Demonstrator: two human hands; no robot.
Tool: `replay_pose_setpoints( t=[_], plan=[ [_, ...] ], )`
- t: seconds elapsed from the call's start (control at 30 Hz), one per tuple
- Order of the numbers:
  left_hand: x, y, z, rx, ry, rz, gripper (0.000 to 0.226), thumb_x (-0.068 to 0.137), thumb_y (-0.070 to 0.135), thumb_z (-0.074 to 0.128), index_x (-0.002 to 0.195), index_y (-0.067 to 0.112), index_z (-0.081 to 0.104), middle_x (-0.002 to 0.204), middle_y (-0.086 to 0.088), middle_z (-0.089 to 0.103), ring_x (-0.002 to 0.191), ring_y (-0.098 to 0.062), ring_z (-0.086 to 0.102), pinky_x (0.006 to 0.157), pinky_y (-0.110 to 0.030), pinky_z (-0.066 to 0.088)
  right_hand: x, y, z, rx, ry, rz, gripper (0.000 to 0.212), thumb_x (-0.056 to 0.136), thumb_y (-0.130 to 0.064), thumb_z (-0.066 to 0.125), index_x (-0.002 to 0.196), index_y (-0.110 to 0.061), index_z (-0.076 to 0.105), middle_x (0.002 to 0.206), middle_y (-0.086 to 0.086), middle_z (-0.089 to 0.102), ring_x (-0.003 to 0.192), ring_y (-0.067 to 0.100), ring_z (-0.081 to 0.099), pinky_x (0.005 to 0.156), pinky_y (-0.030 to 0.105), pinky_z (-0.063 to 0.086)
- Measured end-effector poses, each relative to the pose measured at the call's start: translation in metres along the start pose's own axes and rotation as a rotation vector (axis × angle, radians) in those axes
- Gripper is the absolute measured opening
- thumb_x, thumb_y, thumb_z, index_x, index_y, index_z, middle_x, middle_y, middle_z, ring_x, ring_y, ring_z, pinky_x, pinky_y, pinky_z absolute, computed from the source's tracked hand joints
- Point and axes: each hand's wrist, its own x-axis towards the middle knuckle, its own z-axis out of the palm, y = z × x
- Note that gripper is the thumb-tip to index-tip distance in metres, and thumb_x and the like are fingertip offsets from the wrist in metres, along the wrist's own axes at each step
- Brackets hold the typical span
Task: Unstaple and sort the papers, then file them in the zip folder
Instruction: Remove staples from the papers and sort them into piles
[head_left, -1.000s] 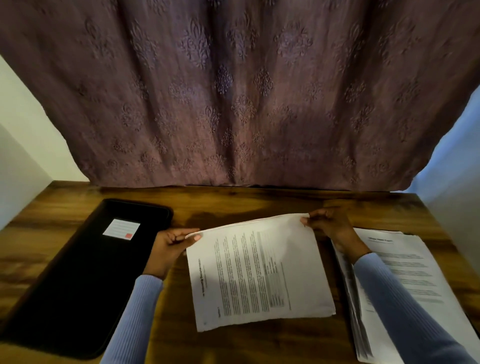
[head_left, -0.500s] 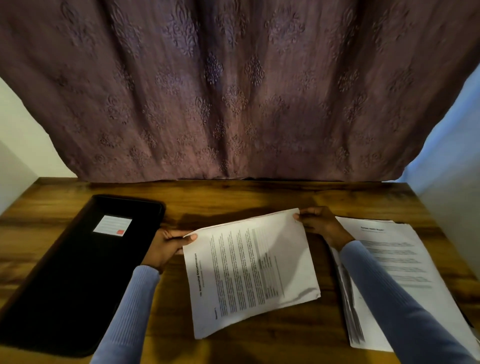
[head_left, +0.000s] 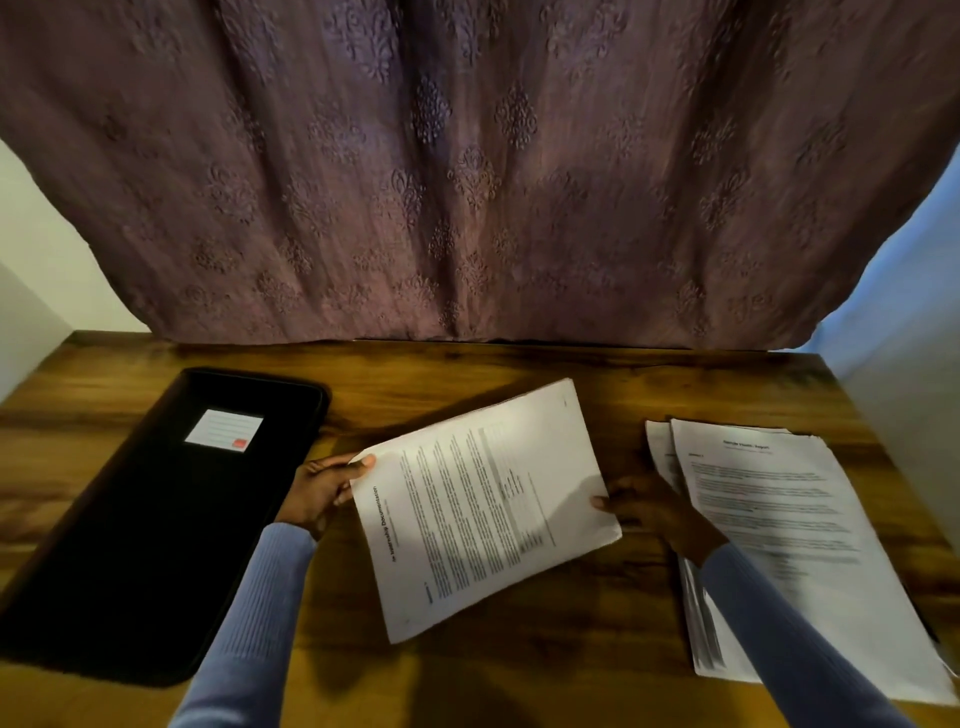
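Note:
A thin set of printed white papers (head_left: 483, 509) is held tilted over the middle of the wooden table. My left hand (head_left: 322, 491) pinches its upper left corner, thumb on top. My right hand (head_left: 649, 512) grips its right edge, fingers mostly under the sheets. A black zip folder (head_left: 156, 525) with a white label (head_left: 224, 429) lies shut on the left. A thicker stack of printed papers (head_left: 779, 535) lies at the right, partly under my right sleeve. No staple can be made out.
The wooden table (head_left: 519, 670) ends at a purple patterned curtain (head_left: 467, 182) hanging along its far edge. Pale walls stand at both sides. Bare wood shows between the folder and the held papers and along the near edge.
My right hand has slid from the papers' far corner down to the right edge. The held set has turned, its far end swinging up and right. My left hand keeps its grip.

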Motion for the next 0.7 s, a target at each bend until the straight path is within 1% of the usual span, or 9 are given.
replay_pose_setpoints(
  t=[0.1, 0.23, 0.3, 0.37, 0.47, 0.53, 0.6, 0.63, 0.7],
  plan=[
    [-0.001, -0.001, 0.002, -0.014, -0.01, -0.031, 0.015, 0.078, 0.01, 0.071, 0.09, 0.001, 0.07, 0.076, -0.019, 0.059, 0.06, -0.02, 0.046, 0.053, -0.026, 0.041, -0.001, 0.007, 0.0, 0.022, 0.036, 0.033, 0.022, 0.079, -0.014, 0.07, 0.098, -0.01, 0.06, 0.097, 0.0, 0.061, 0.082, 0.011, 0.06, 0.061, 0.023, 0.052],
    [0.0, 0.001, 0.005, -0.018, -0.005, -0.04, 0.015, 0.08, 0.011, 0.07, 0.092, 0.003, 0.069, 0.072, -0.015, 0.061, 0.053, -0.014, 0.046, 0.044, -0.019, 0.041, -0.003, 0.007, 0.003, 0.007, 0.019, 0.041, 0.019, 0.086, -0.02, 0.063, 0.103, -0.015, 0.056, 0.095, -0.001, 0.06, 0.082, 0.012, 0.059, 0.062, 0.026, 0.053],
    [0.0, 0.003, 0.006, -0.01, -0.009, -0.038, 0.008, 0.081, 0.011, 0.069, 0.087, 0.007, 0.07, 0.076, -0.015, 0.061, 0.055, -0.015, 0.045, 0.045, -0.019, 0.04, -0.005, 0.007, 0.003, 0.01, -0.003, 0.05, 0.022, 0.083, -0.017, 0.066, 0.102, -0.015, 0.056, 0.097, 0.001, 0.061, 0.083, 0.014, 0.06, 0.058, 0.027, 0.055],
    [0.001, 0.005, 0.007, 0.003, -0.011, -0.033, 0.005, 0.081, 0.011, 0.069, 0.078, 0.011, 0.073, 0.078, -0.017, 0.059, 0.059, -0.018, 0.043, 0.05, -0.022, 0.038, -0.005, 0.007, -0.001, -0.009, 0.01, 0.029, 0.027, 0.079, -0.01, 0.07, 0.103, -0.009, 0.058, 0.1, 0.005, 0.062, 0.084, 0.014, 0.062, 0.057, 0.021, 0.055],
    [0.003, 0.007, 0.006, 0.053, -0.048, -0.036, 0.021, 0.083, 0.013, 0.067, 0.064, 0.013, 0.074, 0.075, -0.015, 0.054, 0.061, -0.019, 0.042, 0.053, -0.023, 0.035, -0.005, 0.006, -0.006, -0.021, 0.02, 0.051, 0.027, 0.075, -0.006, 0.073, 0.099, -0.004, 0.061, 0.101, 0.009, 0.063, 0.086, 0.018, 0.063, 0.06, 0.02, 0.055],
    [0.005, 0.009, 0.007, 0.064, -0.069, -0.057, 0.018, 0.087, 0.013, 0.063, 0.071, 0.011, 0.071, 0.067, -0.01, 0.059, 0.052, -0.014, 0.047, 0.043, -0.017, 0.036, -0.005, 0.005, -0.007, 0.028, -0.007, 0.091, 0.026, 0.076, -0.005, 0.071, 0.099, -0.007, 0.059, 0.106, 0.012, 0.062, 0.091, 0.023, 0.063, 0.064, 0.026, 0.057],
    [0.007, 0.01, 0.01, 0.067, -0.079, -0.066, 0.01, 0.089, 0.009, 0.059, 0.082, 0.006, 0.065, 0.059, -0.003, 0.066, 0.045, -0.009, 0.055, 0.037, -0.013, 0.039, -0.007, 0.003, -0.007, 0.05, -0.009, 0.106, 0.024, 0.079, -0.004, 0.069, 0.099, -0.01, 0.058, 0.106, 0.01, 0.061, 0.09, 0.023, 0.063, 0.061, 0.027, 0.058],
    [0.008, 0.01, 0.011, 0.07, -0.082, -0.072, 0.008, 0.089, 0.008, 0.059, 0.086, 0.003, 0.064, 0.06, -0.003, 0.067, 0.047, -0.008, 0.058, 0.038, -0.013, 0.042, -0.008, 0.001, -0.007, 0.046, 0.004, 0.095, 0.022, 0.079, -0.004, 0.069, 0.096, -0.011, 0.058, 0.104, 0.009, 0.061, 0.088, 0.022, 0.063, 0.06, 0.026, 0.058],
    [0.009, 0.011, 0.011, 0.048, -0.043, -0.061, 0.015, 0.087, 0.004, 0.061, 0.099, -0.004, 0.063, 0.076, -0.009, 0.068, 0.063, -0.015, 0.064, 0.044, -0.016, 0.049, -0.009, 0.0, -0.008, 0.056, 0.054, 0.052, 0.021, 0.077, -0.002, 0.071, 0.095, -0.006, 0.061, 0.102, 0.01, 0.062, 0.088, 0.023, 0.064, 0.06, 0.025, 0.058]
  ],
)
